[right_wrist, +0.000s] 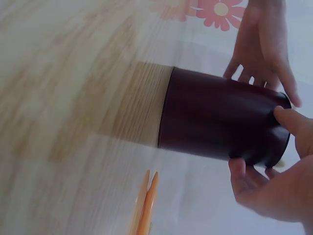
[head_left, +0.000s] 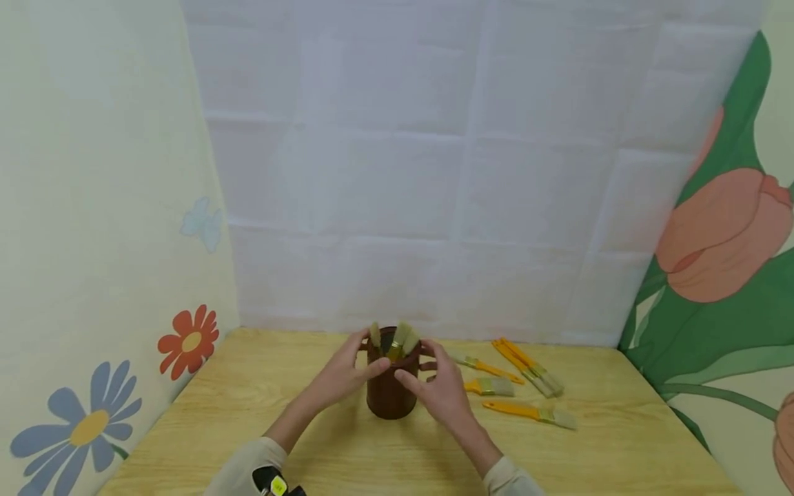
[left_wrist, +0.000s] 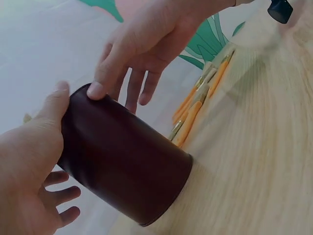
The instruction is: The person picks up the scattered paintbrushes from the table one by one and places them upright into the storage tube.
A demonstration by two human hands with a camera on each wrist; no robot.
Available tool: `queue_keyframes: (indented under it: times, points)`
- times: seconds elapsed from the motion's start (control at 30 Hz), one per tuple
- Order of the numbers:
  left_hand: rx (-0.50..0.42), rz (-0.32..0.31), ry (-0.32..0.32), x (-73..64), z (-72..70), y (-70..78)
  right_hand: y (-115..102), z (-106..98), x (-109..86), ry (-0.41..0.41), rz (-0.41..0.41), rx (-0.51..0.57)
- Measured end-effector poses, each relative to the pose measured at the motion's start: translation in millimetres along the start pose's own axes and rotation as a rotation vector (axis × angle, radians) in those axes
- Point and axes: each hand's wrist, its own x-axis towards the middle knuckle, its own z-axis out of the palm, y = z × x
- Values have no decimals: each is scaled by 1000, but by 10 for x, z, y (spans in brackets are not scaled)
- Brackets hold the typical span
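Observation:
A dark brown cylindrical brush holder point(head_left: 391, 401) stands upright on the wooden table, several paintbrushes point(head_left: 397, 342) in it with bristles up. My left hand point(head_left: 343, 377) grips its upper left side, thumb near the rim. On the opposite side my right hand point(head_left: 444, 391) holds the upper part, thumb toward the front. Some fingers of the left hand point(left_wrist: 29, 171) hang apart from the wall in the left wrist view. The right thumb point(right_wrist: 292, 121) presses the wall near the rim in the right wrist view. The holder hides the brush handles inside.
To the right of the holder lie several flat paintbrushes point(head_left: 511, 410) with orange handles, two of them side by side at the back point(head_left: 527, 366). A white cloth point(head_left: 397, 172) hangs behind the table point(head_left: 298, 455). Flower-painted walls point(head_left: 118, 207) stand on both sides.

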Motion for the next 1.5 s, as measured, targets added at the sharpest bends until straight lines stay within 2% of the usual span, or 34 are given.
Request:
queue_keyframes:
  times: [0.2,0.57,0.8,0.87,0.97,1.1,1.23,1.37,1.5]
  points:
    - [-98,-30,-9,-46,-13,-63,17,-20,21,-76,-10,38]
    - [-87,-32,7,-30,-75,-74,23,-91,69,-94,-73,47]
    - [-91,-50,29,-42,-100,-54,18,-269,122,-179,-93,-25]
    - [-84,-54,30,-57,-107,-51,53,-365,130,-169,-101,-61]
    - [-79,-56,25,-73,-99,-59,175,-564,144,-113,-89,-132]
    - [-81,-58,28,-75,-61,-89,429,-919,182,-40,-40,-252]
    - [-92,-55,36,-62,-15,-111,698,-1320,219,-1,31,-385]
    - [-114,-45,41,-41,38,-149,916,-1682,216,-21,126,-521]
    - [-119,-34,29,-9,78,-175,1092,-1932,175,-63,183,-622]
